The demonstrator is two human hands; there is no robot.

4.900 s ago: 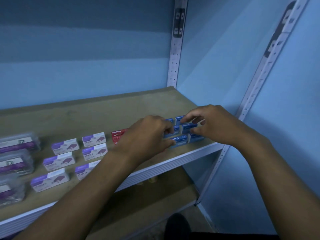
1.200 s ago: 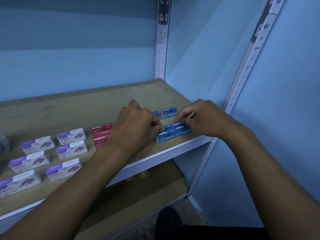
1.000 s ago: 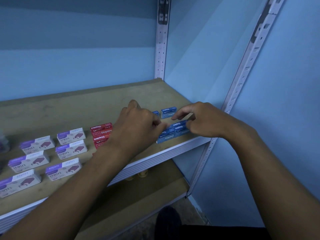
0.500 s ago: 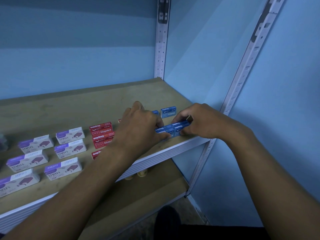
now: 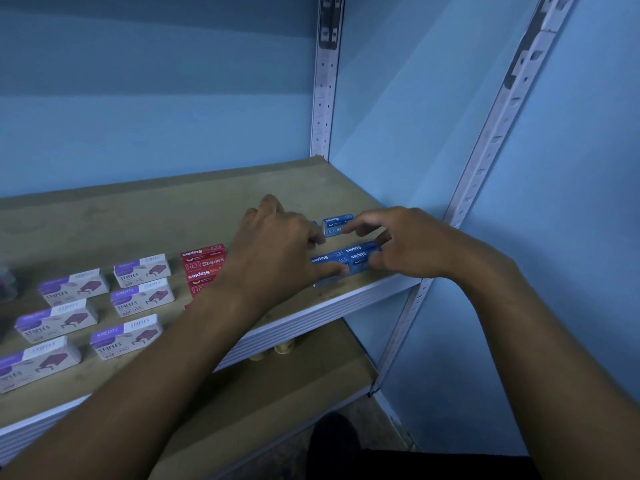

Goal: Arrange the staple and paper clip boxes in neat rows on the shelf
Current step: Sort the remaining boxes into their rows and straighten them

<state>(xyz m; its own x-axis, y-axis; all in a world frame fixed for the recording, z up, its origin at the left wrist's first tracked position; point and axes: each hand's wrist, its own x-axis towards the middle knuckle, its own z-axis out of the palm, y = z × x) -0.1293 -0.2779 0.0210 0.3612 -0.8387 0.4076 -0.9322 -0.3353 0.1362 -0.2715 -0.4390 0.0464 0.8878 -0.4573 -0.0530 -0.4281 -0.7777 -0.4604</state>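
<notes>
While red boxes [image 5: 202, 263] rest aside, both hands — left [image 5: 277, 258], right [image 5: 412, 244] — pinch blue staple boxes [image 5: 346, 259].

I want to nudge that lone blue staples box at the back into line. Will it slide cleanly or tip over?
The lone blue staples box lies low and flat, so it should slide, not tip. It looks like stiff card, unlikely to buckle. Pushed at one end, as the right hand's fingertip touches it, it may pivot on the wooden shelf.

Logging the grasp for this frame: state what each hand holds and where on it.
Both hands share the front blue staple boxes: the left hand pinches their left end, the right hand grips their right end, its forefinger touching the rear blue staple box.
</notes>
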